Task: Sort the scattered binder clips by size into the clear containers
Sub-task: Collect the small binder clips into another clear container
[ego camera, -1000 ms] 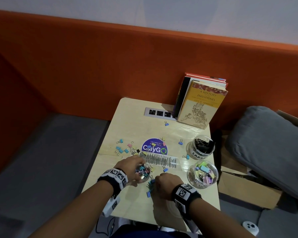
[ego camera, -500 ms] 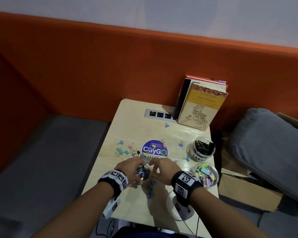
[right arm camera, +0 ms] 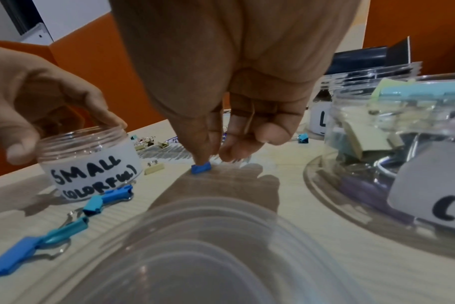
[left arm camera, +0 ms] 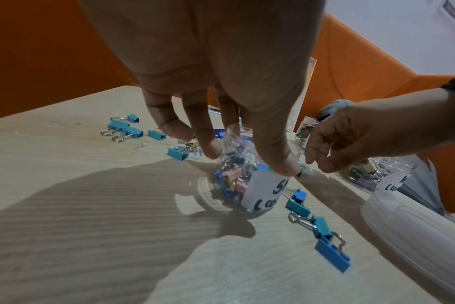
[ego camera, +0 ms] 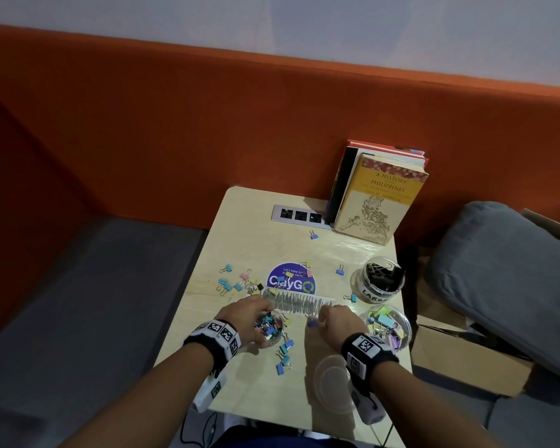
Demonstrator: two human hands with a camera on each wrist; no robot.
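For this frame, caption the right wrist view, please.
Right hand touches a blue clip on the table; left hand holds the SMALL jar.

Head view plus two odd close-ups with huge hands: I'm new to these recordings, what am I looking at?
There is no machine here: a person sorts binder clips with bare hands, wearing three cameras. The wide picture comes from the head. Each close-up comes from a wrist, looking along the fingers.

The left hand grips the rim of the small jar labelled SMALL (COLORFUL), which holds coloured clips. The right hand pinches a blue clip that sits on the wooden table.

To the right stand a jar of black clips and a jar of pastel clips. Loose clips lie scattered, and books stand at the back.
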